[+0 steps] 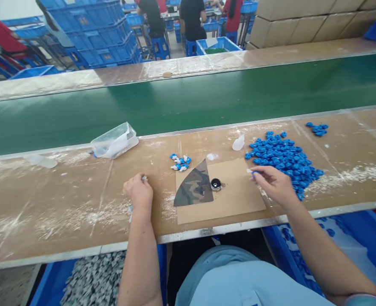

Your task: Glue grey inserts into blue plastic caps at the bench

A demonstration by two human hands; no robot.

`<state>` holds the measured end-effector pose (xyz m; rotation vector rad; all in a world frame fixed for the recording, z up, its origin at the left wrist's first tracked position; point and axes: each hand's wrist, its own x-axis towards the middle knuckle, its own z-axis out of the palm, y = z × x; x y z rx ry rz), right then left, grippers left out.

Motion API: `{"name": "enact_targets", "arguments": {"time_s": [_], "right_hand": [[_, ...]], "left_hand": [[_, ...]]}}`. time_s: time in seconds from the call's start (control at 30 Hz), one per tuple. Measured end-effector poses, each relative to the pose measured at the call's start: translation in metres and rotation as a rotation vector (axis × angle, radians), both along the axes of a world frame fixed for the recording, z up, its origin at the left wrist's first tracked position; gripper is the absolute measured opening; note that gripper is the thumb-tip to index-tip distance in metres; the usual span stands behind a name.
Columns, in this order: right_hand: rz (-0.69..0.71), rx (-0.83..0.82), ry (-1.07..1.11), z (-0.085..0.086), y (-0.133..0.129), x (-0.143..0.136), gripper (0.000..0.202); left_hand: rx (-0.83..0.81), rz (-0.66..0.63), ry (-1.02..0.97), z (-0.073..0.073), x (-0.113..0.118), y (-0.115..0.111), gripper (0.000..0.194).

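My left hand [139, 191] is over the brown table, left of the cardboard sheet, its fingers closed on a small pale piece. In my right hand [275, 183], thumb and fingertips pinch a small blue piece with a white tip. Right beside that hand lies a big pile of blue pieces [280, 157]. A camouflage-patterned fan-shaped piece [196, 187] rests on the cardboard sheet [239, 195], next to a small round black container [216, 184]. Several blue-and-white pieces [180, 162] form a small group behind the sheet.
A clear plastic container [116, 142] stands at the back left, a translucent bottle [238, 143] behind the sheet. Beyond runs a green conveyor belt [181, 102]. Blue bins [54, 280] with grey pieces and with blue pieces sit below the front edge. People and stacked crates [95, 34] are farther back.
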<state>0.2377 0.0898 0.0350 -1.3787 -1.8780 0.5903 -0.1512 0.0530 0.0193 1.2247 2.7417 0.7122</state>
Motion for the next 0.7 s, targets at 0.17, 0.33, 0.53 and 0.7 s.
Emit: {"name": "enact_targets", "arguments": {"time_s": [0.17, 0.33, 0.53, 0.7], "right_hand": [[0.229, -0.002, 0.042, -0.004, -0.008, -0.028, 0.023], [0.409, 0.029, 0.034, -0.004, -0.012, -0.050, 0.023], [0.416, 0.049, 0.016, -0.001, -0.008, -0.063, 0.021], [0.434, 0.060, -0.019, -0.003, -0.006, -0.063, 0.019]], "left_hand": [[0.208, -0.086, -0.146, 0.003, 0.015, -0.005, 0.027], [0.399, -0.267, -0.769, 0.004, 0.068, -0.027, 0.032], [0.330, -0.365, -1.175, -0.002, 0.126, -0.045, 0.035], [0.316, -0.376, -1.253, -0.006, 0.138, -0.047, 0.031]]}}
